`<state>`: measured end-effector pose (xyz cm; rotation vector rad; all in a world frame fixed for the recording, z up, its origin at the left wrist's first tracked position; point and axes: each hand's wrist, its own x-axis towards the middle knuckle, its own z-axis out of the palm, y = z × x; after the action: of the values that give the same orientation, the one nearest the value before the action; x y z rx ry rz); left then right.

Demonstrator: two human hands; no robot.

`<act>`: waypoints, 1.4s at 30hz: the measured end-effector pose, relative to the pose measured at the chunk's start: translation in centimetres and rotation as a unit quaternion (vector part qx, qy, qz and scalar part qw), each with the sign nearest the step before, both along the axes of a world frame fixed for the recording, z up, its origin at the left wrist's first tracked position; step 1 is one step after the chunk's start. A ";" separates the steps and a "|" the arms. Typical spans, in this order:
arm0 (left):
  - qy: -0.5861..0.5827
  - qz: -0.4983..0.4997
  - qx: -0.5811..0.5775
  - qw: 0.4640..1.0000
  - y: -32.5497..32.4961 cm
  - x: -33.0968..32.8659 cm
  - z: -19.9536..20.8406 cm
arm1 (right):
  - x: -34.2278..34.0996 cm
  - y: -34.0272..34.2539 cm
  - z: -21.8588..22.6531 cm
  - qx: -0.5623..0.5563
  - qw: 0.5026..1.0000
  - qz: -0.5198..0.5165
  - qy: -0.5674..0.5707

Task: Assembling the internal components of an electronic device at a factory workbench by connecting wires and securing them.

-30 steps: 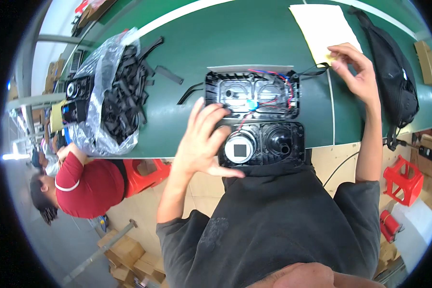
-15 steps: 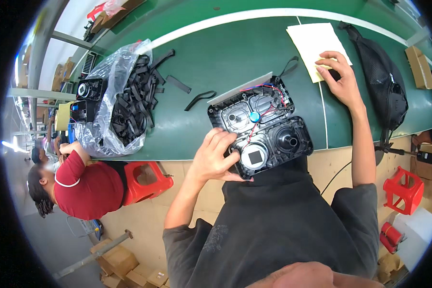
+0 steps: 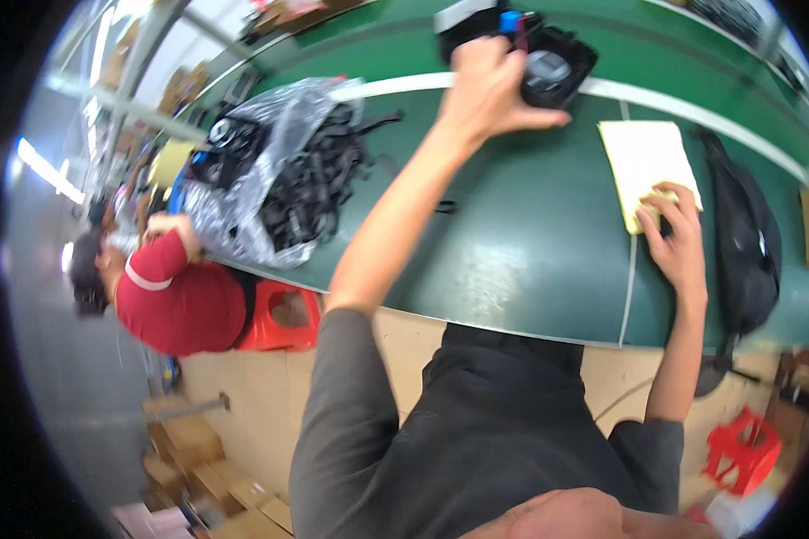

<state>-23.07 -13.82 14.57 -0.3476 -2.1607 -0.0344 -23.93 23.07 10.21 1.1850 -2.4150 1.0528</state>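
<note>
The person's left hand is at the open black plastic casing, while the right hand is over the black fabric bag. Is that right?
Not quite: the head view shows the right hand over pale yellow paper, left of the black fabric bag.

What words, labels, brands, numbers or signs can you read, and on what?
None can be read.
Black casing at the left hand: blurred, nothing legible.
Pale paper under the right hand: no writing discernible.
Black bag: pale mark, too small to read.
Cardboard boxes: too blurred to tell.
</note>
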 end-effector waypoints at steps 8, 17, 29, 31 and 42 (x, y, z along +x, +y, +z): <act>-0.193 0.341 0.048 0.919 -2.7 -19.3 -8.2 | 1.3 -0.3 1.1 0.047 0.996 -0.008 -0.073; -0.112 0.105 -0.051 0.987 0.2 -7.3 -3.9 | 1.6 -0.4 1.1 0.067 0.996 0.011 -0.058; -0.276 0.202 -0.003 0.940 -10.3 21.3 -5.5 | 1.7 -2.5 0.8 0.060 0.997 0.053 -0.018; -0.219 0.276 -0.048 0.935 -13.8 21.2 -5.8 | 2.2 -3.3 1.6 0.076 0.995 0.065 0.011; -0.162 0.147 0.139 0.966 -13.2 12.5 -6.2 | 3.0 -10.4 3.8 0.088 0.954 0.281 0.057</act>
<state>-10.56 -27.06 8.42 0.1527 -2.4684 -0.2389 -20.92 12.67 14.06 2.0132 -2.1620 0.8756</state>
